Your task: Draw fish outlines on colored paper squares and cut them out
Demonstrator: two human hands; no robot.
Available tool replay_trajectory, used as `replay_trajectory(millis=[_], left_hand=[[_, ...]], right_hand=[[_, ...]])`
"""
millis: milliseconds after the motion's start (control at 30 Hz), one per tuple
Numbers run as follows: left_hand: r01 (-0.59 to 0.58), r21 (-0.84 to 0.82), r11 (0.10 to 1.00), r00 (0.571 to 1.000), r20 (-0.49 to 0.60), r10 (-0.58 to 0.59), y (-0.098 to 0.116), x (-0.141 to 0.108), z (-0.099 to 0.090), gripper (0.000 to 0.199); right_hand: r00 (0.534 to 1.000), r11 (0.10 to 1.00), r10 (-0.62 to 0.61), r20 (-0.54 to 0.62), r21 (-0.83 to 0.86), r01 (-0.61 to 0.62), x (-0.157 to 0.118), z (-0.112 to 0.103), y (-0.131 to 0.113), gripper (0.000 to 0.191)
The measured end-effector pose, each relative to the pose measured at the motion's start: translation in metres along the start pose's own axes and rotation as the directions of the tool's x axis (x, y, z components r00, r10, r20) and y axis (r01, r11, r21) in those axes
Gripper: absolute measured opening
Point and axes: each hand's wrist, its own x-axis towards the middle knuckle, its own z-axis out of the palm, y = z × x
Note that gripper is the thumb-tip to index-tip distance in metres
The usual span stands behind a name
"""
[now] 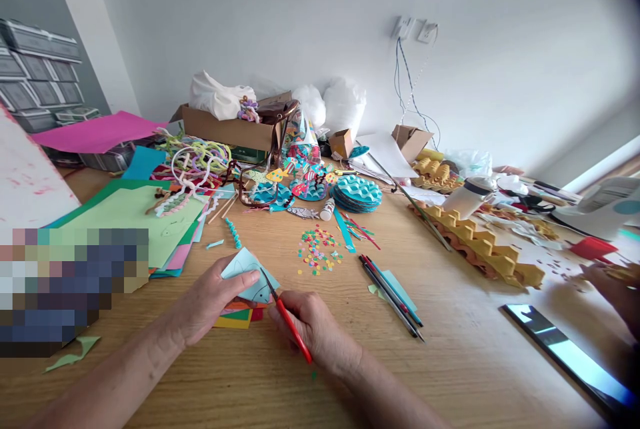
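A: Where does the blue paper (241,264) lie from the scissors (291,328)?
B: Just left of them, fish drawn on it; blades at its right-hand edge. Scissors' long axis slants: tips forward and left, red handles back toward the body.
A: Hands?
B: Left hand (220,292) clamped on the paper's left side, thumb flat on top. Right hand (311,326) closed round the handles, nearer the cutting edge. Blade gap too fine to tell.
A: Beneath?
B: Coloured sheets (234,322) on the table (240,389), showing below the paper. Contact unclear.
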Motion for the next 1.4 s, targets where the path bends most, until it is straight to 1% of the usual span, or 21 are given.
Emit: replay_trajectory(millis=[133, 333, 533, 667, 767, 933, 1167, 1400], left_hand=[[-0.003, 0.007, 1.000, 1.000, -0.007, 0.003, -0.0012, 0.0012, -0.0002, 0.036], [0.004, 0.023, 1.000, 1.000, -0.018, -0.003, 0.0007, 0.0012, 0.0011, 0.037], [-0.006, -0.019, 1.000, 1.000, -0.024, 0.006, 0.0039, -0.0014, 0.0032, 0.035], [0.003, -0.042, 0.999, 0.999, -0.047, -0.005, 0.0042, -0.0018, 0.0035, 0.035], [0.004, -0.025, 1.000, 0.998, -0.058, -0.006, 0.0036, -0.0015, 0.0029, 0.036], [0.017, 0.008, 1.000, 0.999, -0.045, -0.016, 0.0031, -0.0001, 0.0022, 0.036], [-0.005, 0.028, 1.000, 0.998, -0.056, 0.007, 0.0032, 0.0004, 0.0015, 0.031], [-0.019, 0.032, 0.999, 1.000, -0.024, 0.020, 0.0018, 0.0005, -0.0010, 0.030]], right_hand=[[1.000, 1.000, 0.005, -0.004, 0.006, -0.005, 0.0001, 0.0001, -0.0006, 0.040], [1.000, 1.000, 0.014, 0.021, -0.011, -0.014, -0.0004, -0.0017, -0.0032, 0.040], [0.999, 0.998, 0.050, 0.010, -0.029, -0.049, -0.0011, -0.0013, -0.0050, 0.042], [0.999, 0.999, 0.040, -0.003, -0.021, -0.040, -0.0008, -0.0001, -0.0049, 0.042], [0.999, 0.999, 0.035, -0.009, -0.021, -0.035, -0.0004, 0.0004, -0.0036, 0.041], [0.999, 0.999, 0.033, 0.010, -0.012, -0.033, -0.0007, 0.0002, -0.0027, 0.040], [0.998, 0.999, 0.049, 0.032, -0.005, -0.049, -0.0017, -0.0016, -0.0050, 0.041], [0.998, 0.999, 0.054, 0.034, -0.012, -0.053, -0.0018, -0.0032, -0.0062, 0.043]])
